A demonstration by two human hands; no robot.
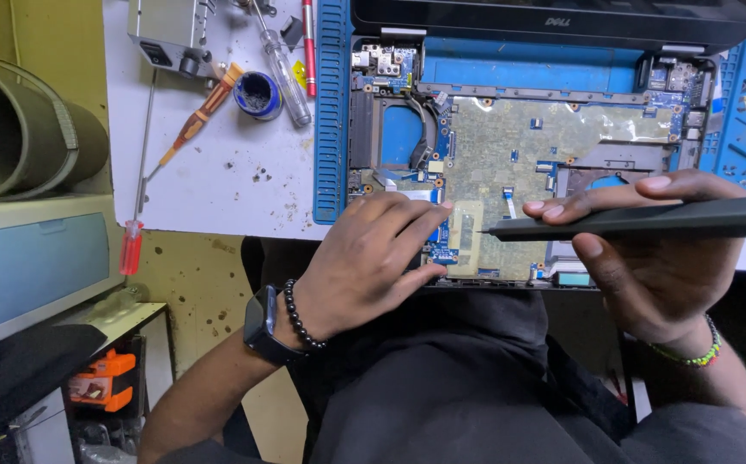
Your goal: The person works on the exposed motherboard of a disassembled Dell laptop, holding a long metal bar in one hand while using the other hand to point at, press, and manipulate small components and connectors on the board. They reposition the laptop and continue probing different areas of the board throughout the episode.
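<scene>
An opened laptop base (510, 137) lies on a blue work mat (331, 112), its green circuit board exposed. My left hand (368, 258), with a watch and a bead bracelet on the wrist, rests on the board's near left corner, fingers curled over small connectors. My right hand (639, 258) grips a long dark grey electric screwdriver (648, 222) held level, its fine tip pointing left just above the board's front part. The laptop's black lid (562, 17) stands open at the far side.
On the white table left of the mat lie an orange-handled screwdriver (201, 112), a clear-handled one (287, 69), a long red-handled one (132, 245), a small blue pot (258, 93) and a grey metal part (167, 34). A rolled green mat (21, 129) sits at far left.
</scene>
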